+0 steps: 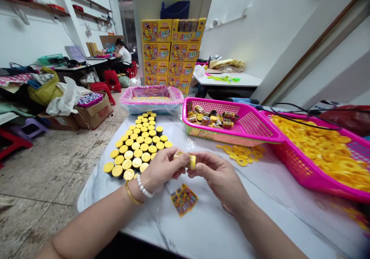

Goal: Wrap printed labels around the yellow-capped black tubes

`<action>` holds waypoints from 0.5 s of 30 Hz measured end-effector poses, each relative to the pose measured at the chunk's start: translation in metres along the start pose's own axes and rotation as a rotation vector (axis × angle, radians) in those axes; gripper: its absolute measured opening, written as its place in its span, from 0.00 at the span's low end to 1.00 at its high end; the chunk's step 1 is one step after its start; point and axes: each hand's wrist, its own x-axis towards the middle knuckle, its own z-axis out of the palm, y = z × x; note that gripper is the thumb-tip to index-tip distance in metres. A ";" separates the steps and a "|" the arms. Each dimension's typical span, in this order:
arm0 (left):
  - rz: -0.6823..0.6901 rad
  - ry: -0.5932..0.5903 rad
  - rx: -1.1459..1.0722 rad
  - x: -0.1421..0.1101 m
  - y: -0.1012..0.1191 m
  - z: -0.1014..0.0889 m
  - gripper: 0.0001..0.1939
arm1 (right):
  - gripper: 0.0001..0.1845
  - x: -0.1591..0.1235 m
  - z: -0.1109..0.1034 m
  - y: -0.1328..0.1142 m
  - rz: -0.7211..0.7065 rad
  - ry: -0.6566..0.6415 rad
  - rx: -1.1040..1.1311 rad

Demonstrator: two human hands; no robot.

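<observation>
Over the near part of the table, my left hand (165,163) and my right hand (217,174) meet around a small yellow-labelled container (192,162). Both are closed on it with thumbs and fingertips, which cover much of its surface. Just below them a few printed yellow and orange stickers (184,199) lie fanned on the marble-patterned table (208,228). To the left of my left hand stand many dark little tubs with yellow lids (128,153), grouped close together. Yellow plastic rings (241,155) lie loose beyond my right hand.
A pink basket (245,135) with yellow-labelled containers stands behind my hands. At the right, another pink basket (306,178) holds yellow rings, a black cable above it. A plastic-lined basket (150,106) and stacked yellow boxes (173,54) are farther back. A person (123,56) sits at the far left.
</observation>
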 end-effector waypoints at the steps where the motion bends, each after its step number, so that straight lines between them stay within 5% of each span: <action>1: -0.032 -0.012 -0.053 0.000 -0.001 0.000 0.26 | 0.20 0.000 -0.001 0.000 0.004 -0.031 0.004; 4: -0.097 -0.037 -0.186 0.001 -0.003 0.002 0.28 | 0.16 -0.001 -0.001 0.001 -0.012 -0.062 0.058; 11: -0.217 -0.096 -0.248 0.002 -0.005 0.003 0.33 | 0.15 -0.002 0.002 0.007 -0.035 0.094 0.155; 15: -0.247 -0.105 -0.251 0.002 -0.002 0.003 0.34 | 0.13 -0.005 0.003 0.010 -0.074 0.022 0.113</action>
